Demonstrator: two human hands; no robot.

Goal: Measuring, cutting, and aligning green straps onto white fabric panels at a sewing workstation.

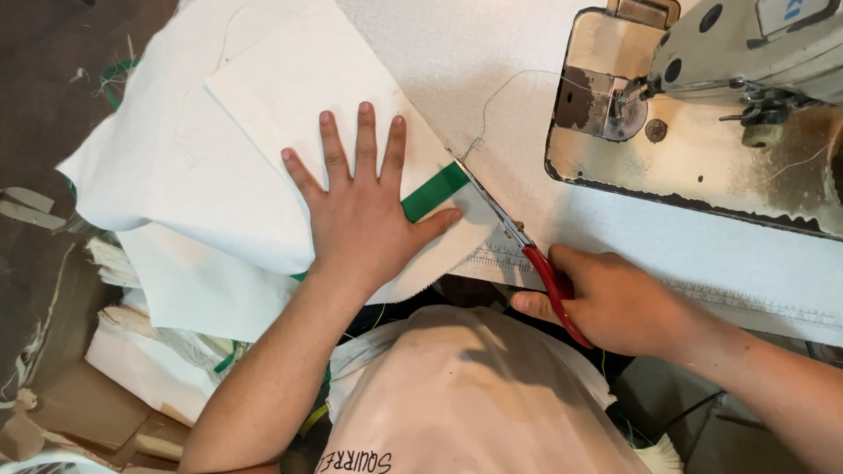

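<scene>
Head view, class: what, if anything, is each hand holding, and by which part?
The right hand holds the scissors by their red handles. The left hand grips nothing; it lies flat on the white fabric, thumb by the green strip.

A sewing workshop is shown. An industrial sewing machine (702,79) is set into a worn worktable (667,167), and stacked white woven fabric pieces (176,290) are piled beside it.

Your desk (702,254) is covered by white woven cloth (457,53). At two o'clock the sewing machine (746,53) sits on its worn cream base plate (702,167). At ten o'clock, folded white fabric pieces (219,167) lie stacked, overhanging the desk's edge.
</scene>
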